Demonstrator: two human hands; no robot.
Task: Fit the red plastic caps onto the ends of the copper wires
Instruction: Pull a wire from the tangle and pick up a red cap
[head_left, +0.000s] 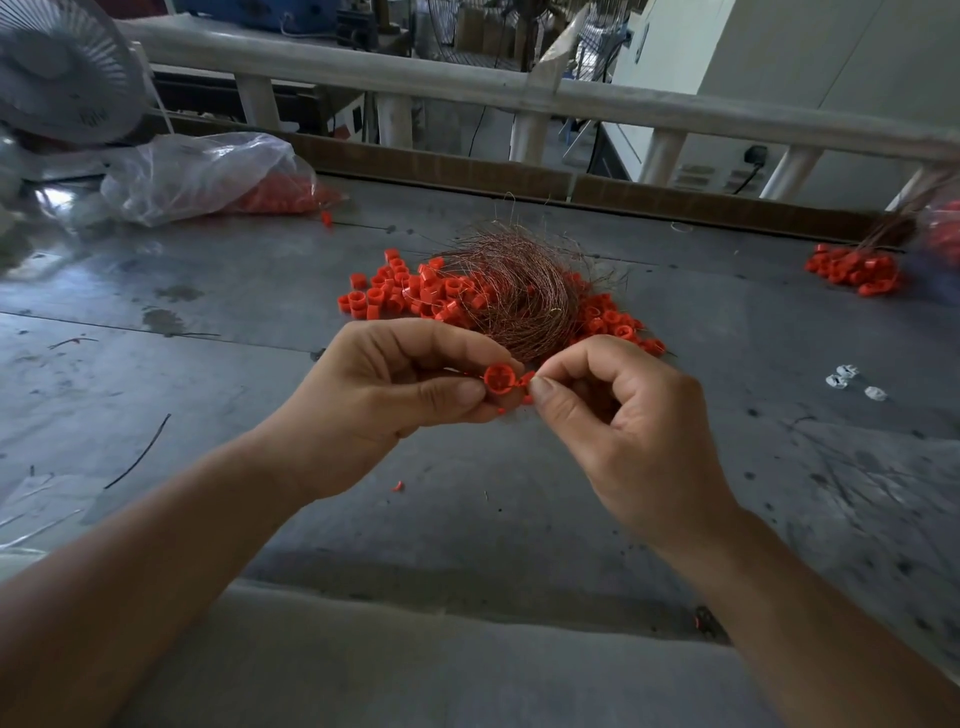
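Head view. At frame centre the left hand (395, 384) pinches one red cap (500, 379) between thumb and forefinger, open end toward the camera. The right hand (623, 415) has thumb and forefinger closed together at the cap's right side on a small red piece (527, 382). Whether a wire end is also held there cannot be told.

Just above the hands, a tangled copper wire bundle (514, 291) lies on the table (208, 312), on top of a pile of loose caps (410, 296).

At the right edge of the frame, a bunch of capped wires (852, 270) appears to be finished work. In the upper left, a clear bag (208, 171) holds more caps.

Assessment: one batch is complete and one fitting is in hand. Most of the wires and caps remain.
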